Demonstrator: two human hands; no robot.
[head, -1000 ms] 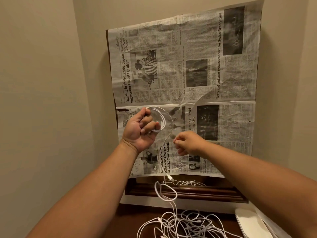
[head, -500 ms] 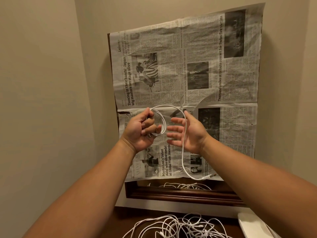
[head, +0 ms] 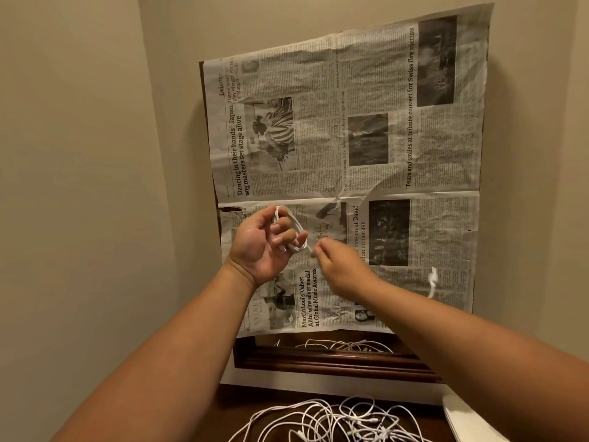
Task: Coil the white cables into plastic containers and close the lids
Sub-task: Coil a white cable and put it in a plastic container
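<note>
Left hand (head: 258, 247) fingers curl round near-upright cable coil (head: 294, 229); right hand (head: 341, 269) pinches it.

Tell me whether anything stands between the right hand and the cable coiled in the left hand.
Nothing visible does. The right hand seems to pinch the white cable right beside the loops held in the left hand; motion blur hides details.

Beige walls (head: 79, 186) meet in a corner; newspaper (head: 350, 90) covers a dark wooden frame (head: 318, 365) above a wooden tabletop (head: 242, 406).
</note>
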